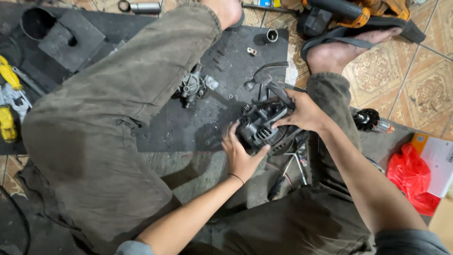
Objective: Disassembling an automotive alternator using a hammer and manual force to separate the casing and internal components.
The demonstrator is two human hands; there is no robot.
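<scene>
Black rubber matting [188,127], stained with grease, covers the tiled floor [401,71] where a person sits with knees spread, both bare hands closed on a dark alternator housing [262,123] resting at the mat's near edge. The left hand [241,156] cups the housing from below and the side, thumb pressed against its ribbed rim; the right hand [304,113] clamps over the top, fingers curled onto the casing. Just below the housing lie screwdrivers [285,177] with thin shafts, partly tucked under it. Farther up the mat sits a small grey metal gear assembly [192,87], well apart from the hands, with a short metal sleeve [272,35] and a small bracket [252,51] near the mat's far edge. An orange and black power tool [349,14] lies beside the person's sandalled foot [349,47]. At right, a motor armature [373,120] rests near a red plastic bag [410,177]. Yellow tools [8,99] sit at far left.
</scene>
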